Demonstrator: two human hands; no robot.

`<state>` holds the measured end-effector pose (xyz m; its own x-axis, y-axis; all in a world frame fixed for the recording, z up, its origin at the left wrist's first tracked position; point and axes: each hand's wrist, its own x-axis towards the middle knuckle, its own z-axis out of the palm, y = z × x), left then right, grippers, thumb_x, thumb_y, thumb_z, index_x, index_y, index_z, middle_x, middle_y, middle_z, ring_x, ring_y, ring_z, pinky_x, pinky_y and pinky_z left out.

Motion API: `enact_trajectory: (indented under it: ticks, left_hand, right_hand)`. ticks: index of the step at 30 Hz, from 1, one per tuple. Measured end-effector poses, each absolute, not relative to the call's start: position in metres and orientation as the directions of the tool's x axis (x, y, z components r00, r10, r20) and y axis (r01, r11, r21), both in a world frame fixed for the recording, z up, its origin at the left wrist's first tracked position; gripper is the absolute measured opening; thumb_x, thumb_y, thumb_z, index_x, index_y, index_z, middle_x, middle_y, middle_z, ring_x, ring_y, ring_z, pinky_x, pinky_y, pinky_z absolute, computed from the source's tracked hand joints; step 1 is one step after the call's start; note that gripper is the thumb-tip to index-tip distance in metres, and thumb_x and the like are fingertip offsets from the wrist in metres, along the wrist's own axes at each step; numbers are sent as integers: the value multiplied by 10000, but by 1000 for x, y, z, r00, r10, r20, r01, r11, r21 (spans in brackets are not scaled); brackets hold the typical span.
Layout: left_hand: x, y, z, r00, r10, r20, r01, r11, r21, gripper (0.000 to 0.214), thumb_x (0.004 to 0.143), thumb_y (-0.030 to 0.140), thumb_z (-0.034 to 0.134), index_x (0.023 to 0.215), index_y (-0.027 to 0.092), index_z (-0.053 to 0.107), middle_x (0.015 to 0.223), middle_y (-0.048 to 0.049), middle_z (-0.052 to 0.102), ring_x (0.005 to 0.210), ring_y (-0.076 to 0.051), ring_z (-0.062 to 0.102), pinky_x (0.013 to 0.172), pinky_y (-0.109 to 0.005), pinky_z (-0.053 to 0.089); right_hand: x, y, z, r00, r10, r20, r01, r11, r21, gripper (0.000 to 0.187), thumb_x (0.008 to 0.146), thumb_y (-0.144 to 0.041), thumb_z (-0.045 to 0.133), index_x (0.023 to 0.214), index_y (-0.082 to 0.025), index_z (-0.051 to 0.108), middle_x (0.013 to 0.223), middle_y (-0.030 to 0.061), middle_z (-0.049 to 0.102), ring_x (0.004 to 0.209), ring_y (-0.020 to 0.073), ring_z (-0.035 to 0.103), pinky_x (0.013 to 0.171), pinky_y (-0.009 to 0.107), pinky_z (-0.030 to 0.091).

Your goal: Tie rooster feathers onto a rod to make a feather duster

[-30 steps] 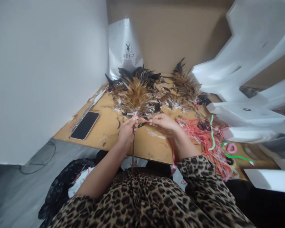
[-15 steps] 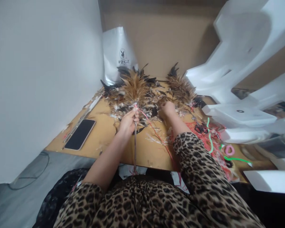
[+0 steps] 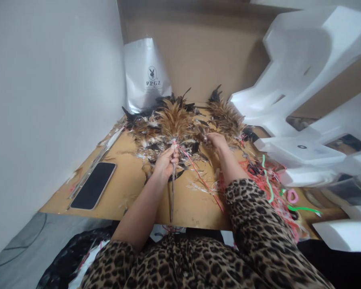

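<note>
My left hand (image 3: 167, 159) is closed round the thin stick of a feather duster (image 3: 175, 120), just below its head of brown feathers. Pink cord (image 3: 195, 168) is wound at the base of the feathers and trails down to the right over the table. My right hand (image 3: 215, 141) is closed, its fingertips pinching a small bunch of feathers (image 3: 203, 131) just right of the duster head. Loose brown, black and white feathers (image 3: 147, 144) lie around and behind both hands. A second feathered bundle (image 3: 227, 118) rests at the back right.
A phone (image 3: 93, 186) lies on the wooden table (image 3: 132, 196) at left. Behind stands a silver bag (image 3: 147, 76). To the right are tangled pink cords (image 3: 276, 188), a green strip (image 3: 303, 209), a pink ring (image 3: 292, 196) and white foam pieces (image 3: 301, 148).
The view has shifted slightly, so the table sits lower in it. My left hand still grips the duster stick. Feathers now show at my right fingertips, where they were unclear before.
</note>
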<state>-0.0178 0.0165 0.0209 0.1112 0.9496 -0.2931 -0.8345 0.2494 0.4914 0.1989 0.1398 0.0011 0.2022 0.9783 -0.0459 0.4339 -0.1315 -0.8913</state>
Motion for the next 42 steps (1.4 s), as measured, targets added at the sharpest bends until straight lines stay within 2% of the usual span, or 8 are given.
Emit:
enact_trajectory:
  ticks: [3,6,14,18,24,31,37,42]
  left_hand:
    - [-18,16,20,116,947,-300,-829,259,496,48,798,114,633,793,100,588,633,16,484,451,7,403,339,-59,234]
    - [-17,15,17,114,950,-290,-831,251,497,35,795,98,627,794,98,592,636,15,489,454,6,407,339,-58,237]
    - [-16,13,14,118,957,-264,-818,244,521,39,793,106,630,798,104,591,647,10,497,460,0,412,336,-64,235]
    - [-17,13,13,129,960,-247,-816,244,524,29,798,107,620,809,100,594,652,6,502,465,-2,422,338,-63,244]
    - [-17,13,12,142,957,-252,-816,257,518,23,801,114,617,815,110,598,644,9,496,461,-3,417,332,-61,240]
    - [-17,13,13,152,949,-277,-820,277,502,19,830,100,574,843,106,586,651,7,497,468,-4,418,337,-60,243]
    - [-17,12,19,150,940,-306,-826,290,483,86,868,82,504,843,104,584,639,10,498,453,-1,410,334,-58,250]
    - [-16,11,18,149,942,-300,-825,286,488,96,872,81,497,850,91,589,640,5,497,451,-5,416,330,-64,248]
  right_hand:
    - [210,126,12,53,993,-103,-31,-102,-994,184,679,-330,628,714,-176,536,587,-23,549,431,47,390,368,151,276]
    - [211,109,19,-59,987,-147,-420,-158,-894,207,633,-245,692,691,-180,503,601,-33,561,404,27,350,326,131,235]
    - [176,66,19,-193,974,-117,-589,-210,-780,253,603,-105,742,704,-188,526,793,-4,694,594,58,600,473,124,476]
    - [167,61,14,-85,989,-118,-518,-145,-843,295,531,-167,814,674,-166,556,657,-7,673,535,61,596,442,116,466]
    - [171,72,-3,51,997,-65,-265,-49,-963,341,544,-352,801,623,-170,523,435,-45,545,336,49,419,318,150,298]
    - [188,121,-2,221,975,2,133,-28,-991,192,671,-311,681,639,-152,580,549,8,620,418,89,515,444,206,428]
    - [249,134,2,325,930,171,703,-116,-702,187,726,-229,576,798,-122,711,699,66,689,660,166,637,629,234,466]
    - [296,130,-7,393,919,44,828,-333,-451,171,692,-235,620,722,-94,711,729,151,688,737,211,649,637,234,450]
